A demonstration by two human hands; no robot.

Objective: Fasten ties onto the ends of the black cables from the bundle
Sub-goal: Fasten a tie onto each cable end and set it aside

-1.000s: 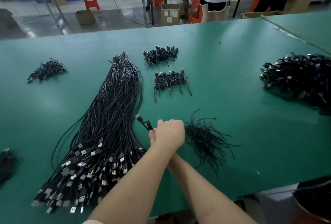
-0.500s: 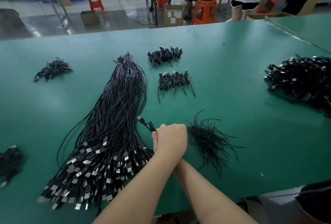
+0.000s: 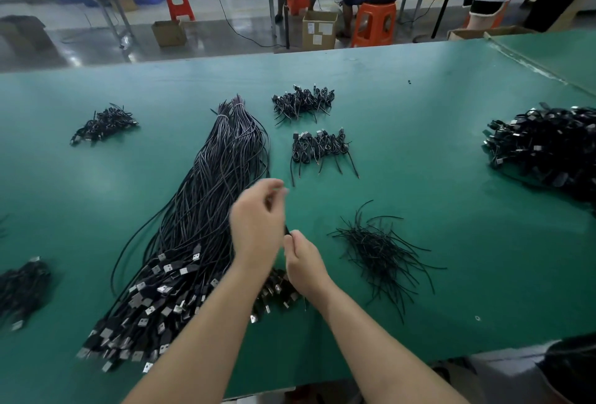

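We see two bare forearms reaching out over the green table [image 3: 419, 177]. The left hand [image 3: 256, 226] is raised and motion-blurred, its fingers curled with thumb and forefinger brought close together at the top; whether anything is pinched there we cannot tell. Just to its right and a little nearer the body, the right hand [image 3: 303, 261] has its fingers curled, and its fingertips pinch something small and dark at the point where the two hands almost meet; it is too small and blurred to name.

Directly under and to the left of the left hand lies the bundle of black cables [image 3: 206, 210], a long sheaf that narrows away from the hands and fans out toward the body in a spread of metal plugs [image 3: 154, 300]. Some of its plugs lie beneath the left forearm and just beside the right wrist.

To the right of the right hand, near but apart from it, sits a loose heap of thin black ties [image 3: 380, 252]. Beyond the hands rest two small clusters of finished short cables [image 3: 319, 148], one behind the other. Far to the right is a big dark pile of cables [image 3: 548, 148], and another small cluster [image 3: 103, 124] lies well off to the left.
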